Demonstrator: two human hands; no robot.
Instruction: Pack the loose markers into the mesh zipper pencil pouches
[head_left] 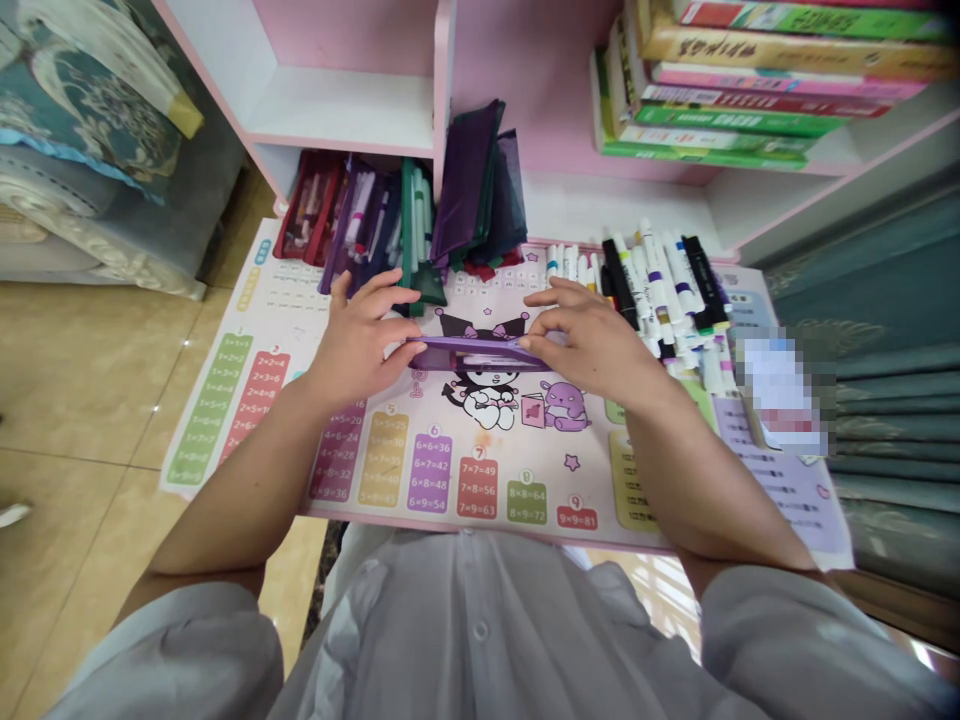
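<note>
Between my two hands a purple mesh zip pouch [480, 352] is held by its ends above the printed desk mat [517, 480]. A few pens show faintly inside it. My left hand [367, 335] pinches its left end between thumb and fingers. At the right end, my right hand [581, 335] grips the corner the same way. Right of that hand lies a pile of markers [660, 280] with white and black barrels. Beyond the hands stand filled mesh pouches, among them a red one [307, 205], a purple one [360, 220] and a green one [416, 220].
A stack of flat mesh pouches [476, 190] leans on the shelf divider [444, 90]. Books [735, 100] are piled on the right shelf. A blurred-out object [784, 390] lies at the mat's right edge, near a teal curtain [885, 330].
</note>
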